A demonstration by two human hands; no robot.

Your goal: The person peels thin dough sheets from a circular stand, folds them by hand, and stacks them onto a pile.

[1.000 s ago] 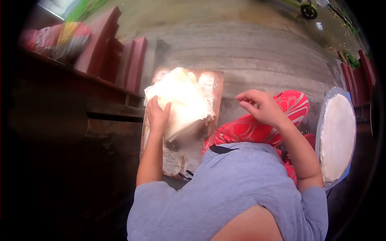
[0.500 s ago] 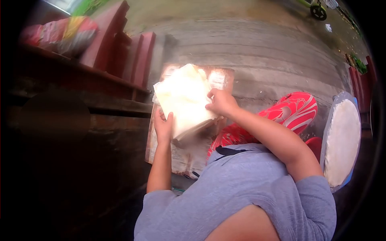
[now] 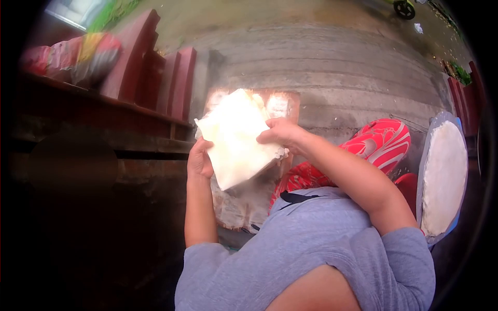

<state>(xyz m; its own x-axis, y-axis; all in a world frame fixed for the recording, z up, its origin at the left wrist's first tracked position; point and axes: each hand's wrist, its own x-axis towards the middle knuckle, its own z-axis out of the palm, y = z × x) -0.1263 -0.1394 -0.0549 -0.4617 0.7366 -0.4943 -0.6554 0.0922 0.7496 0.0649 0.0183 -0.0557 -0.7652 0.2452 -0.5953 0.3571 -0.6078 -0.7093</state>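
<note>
A bright, cream-coloured stack of thin sheets (image 3: 236, 140) lies over a worn wooden board (image 3: 244, 205), its surface washed out by glare. On its left edge my left hand (image 3: 200, 158) is closed, thumb on top and fingers partly hidden underneath. My right hand (image 3: 281, 133) pinches the right edge between thumb and fingers. How many sheets are gripped cannot be made out. The sheets' near corner points toward my body.
At the right stands an oval pale slab (image 3: 442, 176) on a grey and blue support. Red patterned trousers (image 3: 381, 142) cover my bent leg. Dark red posts (image 3: 132, 62) and a colourful bundle (image 3: 85, 54) are at the upper left. Concrete steps (image 3: 321, 67) lie beyond the board.
My right hand has come left from above my leg onto the sheets' right edge. My left hand has shifted along the left edge and closed on it. The top sheet has turned slightly.
</note>
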